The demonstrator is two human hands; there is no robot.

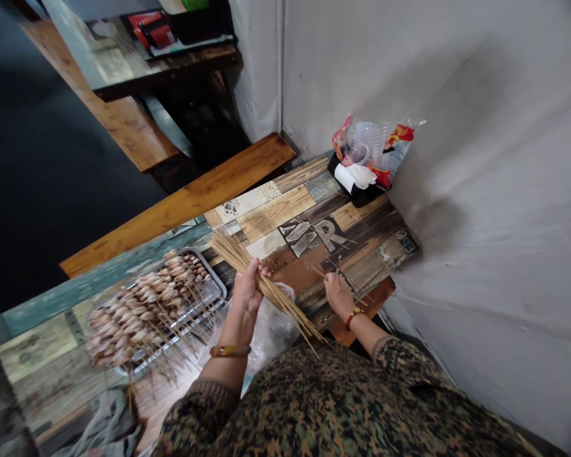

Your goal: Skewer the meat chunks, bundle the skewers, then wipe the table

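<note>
My left hand (248, 289) is wrapped round a thick bundle of bamboo skewers (233, 251), which slants from upper left to lower right in front of me. Over the table to its right, my right hand (339, 295) is closed, and a thin skewer (318, 271) sticks out at its fingertips. A few loose skewers (330, 235) lie on the patterned tabletop beyond it. To the left, a metal tray (217, 279) carries many skewers threaded with pale meat pieces (147, 298). Below my left hand is a crumpled clear plastic bag (271, 324).
At the table's far end by the wall, a bag of clear plastic cups (366, 139) stands beside white tissues (354, 176). A grey cloth (107, 422) lies at the near left. A wooden bench (185, 203) runs along the far side; another table (118, 63) stands beyond.
</note>
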